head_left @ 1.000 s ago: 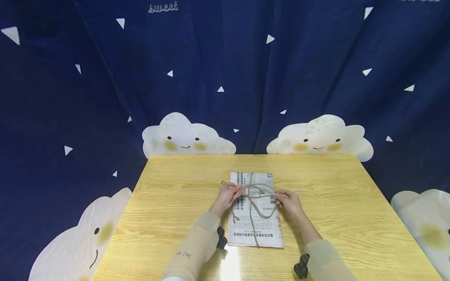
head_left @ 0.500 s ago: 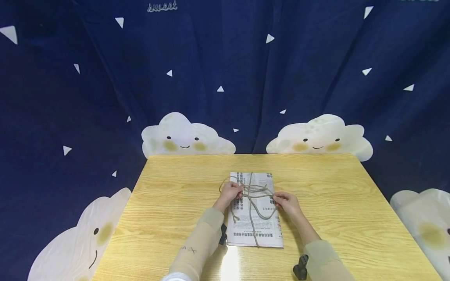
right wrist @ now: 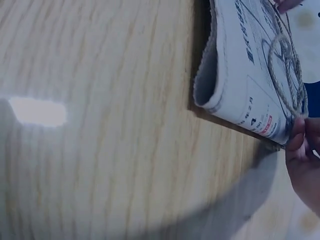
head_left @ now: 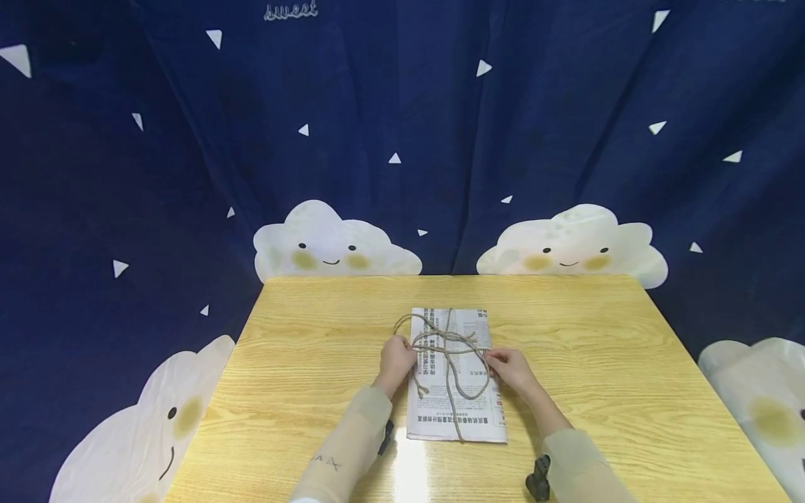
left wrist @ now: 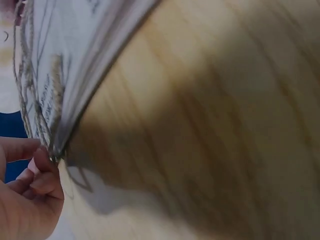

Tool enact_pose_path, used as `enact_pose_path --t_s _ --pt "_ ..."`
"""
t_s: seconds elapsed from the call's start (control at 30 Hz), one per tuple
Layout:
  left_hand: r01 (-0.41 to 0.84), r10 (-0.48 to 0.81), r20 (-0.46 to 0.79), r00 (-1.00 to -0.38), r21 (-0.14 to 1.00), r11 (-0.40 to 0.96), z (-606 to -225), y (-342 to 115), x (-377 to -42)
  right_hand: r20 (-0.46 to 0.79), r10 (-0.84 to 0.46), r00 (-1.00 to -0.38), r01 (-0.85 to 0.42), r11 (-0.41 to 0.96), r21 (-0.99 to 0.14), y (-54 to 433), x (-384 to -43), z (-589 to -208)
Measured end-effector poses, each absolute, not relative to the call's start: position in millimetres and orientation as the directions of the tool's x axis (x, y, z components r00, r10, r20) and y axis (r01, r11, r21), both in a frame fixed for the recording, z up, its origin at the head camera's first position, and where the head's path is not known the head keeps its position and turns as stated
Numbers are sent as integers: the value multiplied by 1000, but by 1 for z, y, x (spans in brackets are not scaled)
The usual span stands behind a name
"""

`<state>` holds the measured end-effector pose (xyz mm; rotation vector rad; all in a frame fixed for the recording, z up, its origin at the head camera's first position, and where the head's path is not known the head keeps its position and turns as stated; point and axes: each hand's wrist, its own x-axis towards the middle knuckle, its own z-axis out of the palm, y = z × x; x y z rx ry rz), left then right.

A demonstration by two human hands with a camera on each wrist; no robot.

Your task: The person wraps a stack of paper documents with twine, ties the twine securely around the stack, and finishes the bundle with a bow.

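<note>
A folded newspaper bundle (head_left: 429, 411) lies on the wooden table, with brown twine (head_left: 451, 393) crossing it lengthwise and sideways. Loops of the twine lie over its middle, and a knotted end hangs near its left side. My left hand (head_left: 396, 365) is at the left edge; in the left wrist view its thumb and finger pinch the twine (left wrist: 25, 85) beside the paper. At the right edge my right hand (head_left: 512, 368) pinches a strand, and the right wrist view shows the twine (right wrist: 274, 70) running into those fingertips. Curled fingers hide the pinched pieces themselves.
The light wooden table (head_left: 629, 391) extends around the bundle on every side. Behind it hangs a dark blue curtain (head_left: 352, 168) printed with clouds and white triangles. A black wrist camera (head_left: 539, 478) sits by the right sleeve.
My left hand has moved left and toward me, from over the newspaper to its left edge. A twine loop now arcs beyond it at the upper left. The right hand has shifted slightly inward.
</note>
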<state>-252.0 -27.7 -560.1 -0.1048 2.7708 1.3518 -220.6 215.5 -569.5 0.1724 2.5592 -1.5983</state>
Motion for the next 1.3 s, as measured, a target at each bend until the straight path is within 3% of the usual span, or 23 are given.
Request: enact_pose_path --t_s 0.2,0.47,0.77,1.03,1.3 --pt "-82 -31 -81 -996 766 638 -566 -33 -247 16 -69 -997 -58 653 -755 213 -231 -571" --pt "-84 -34 -84 -996 699 710 -569 -28 -243 187 -174 -967 -253 753 -608 202 -248 -577" --pt "-86 -51 -72 -996 663 744 -567 -27 -242 203 -230 -952 -294 872 -390 193 -256 -583" --pt "-79 -59 -53 -997 680 729 -568 -28 -241 144 -153 -978 -202 867 -456 186 -255 -579" --pt "-79 -55 -56 -997 690 720 -569 -31 -243 143 -23 -989 -108 777 -620 193 -248 -574"
